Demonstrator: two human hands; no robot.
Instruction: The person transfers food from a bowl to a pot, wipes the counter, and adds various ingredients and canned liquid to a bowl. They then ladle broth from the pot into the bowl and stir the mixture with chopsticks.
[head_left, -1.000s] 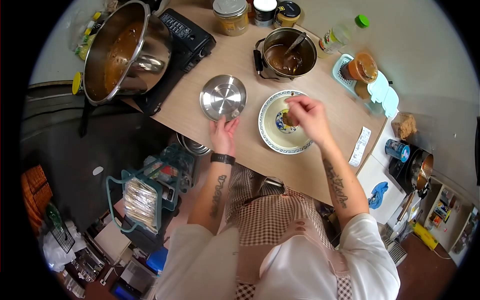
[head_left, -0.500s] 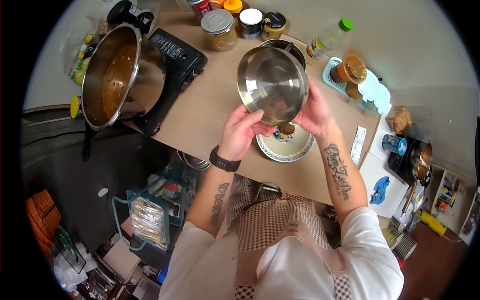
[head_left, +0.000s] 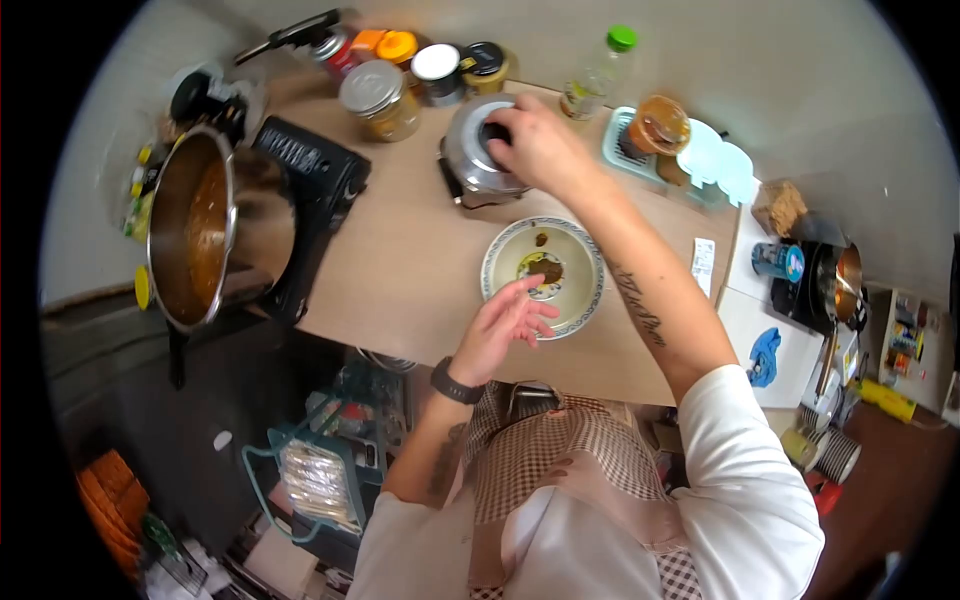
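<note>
My right hand [head_left: 540, 142] reaches to the back of the table, fingers closed round the dark knob of a metal lid [head_left: 468, 143]. The lid sits on a small metal pot [head_left: 486, 201] with a black handle at its left. Nearer to me, my left hand [head_left: 508, 325] hovers at the front left rim of a patterned bowl [head_left: 492, 262], fingers spread and holding nothing. Inside the bowl lies a dab of brown paste [head_left: 545, 269], with a smaller brown spot behind it.
A large steel pot of brown soup [head_left: 207, 240] stands on a black portable stove [head_left: 318, 165] to the left. Along the back are a glass jar [head_left: 385, 112], several small containers and a green-capped bottle [head_left: 597, 75]. An orange-brown tub [head_left: 660, 125] sits at the right.
The metal lid, held in both hands before, now sits on the small pot. My left hand has let go and moved down beside the bowl; my right hand has shifted to the lid's knob.
</note>
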